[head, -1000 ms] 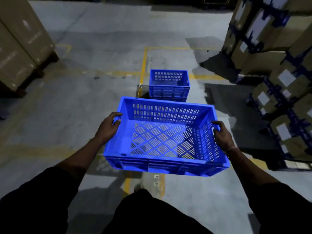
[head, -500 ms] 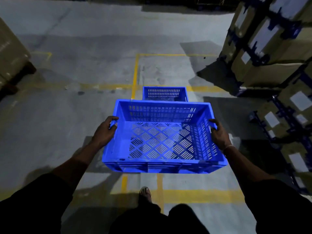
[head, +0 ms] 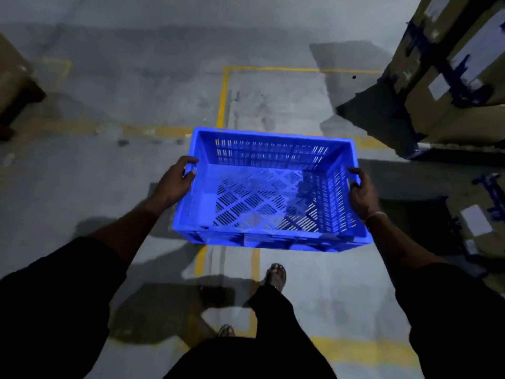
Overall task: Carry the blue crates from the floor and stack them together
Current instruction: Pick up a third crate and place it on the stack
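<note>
blue crate (head: pixel 269 192) is up in the air over the concrete floor (head: pixel 114 170), left hand (head: pixel 175 180) and right hand (head: pixel 362 194) each clamped on a side rim. stacked cardboard boxes (head: pixel 448 86) crowd the right, yellow floor lines (head: pixel 222 97) run ahead

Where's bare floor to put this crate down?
Bare concrete lies ahead and left of the held blue crate, between the yellow line and the left boxes. Also inside the yellow outline ahead. The right is crowded with strapped cartons.
</note>
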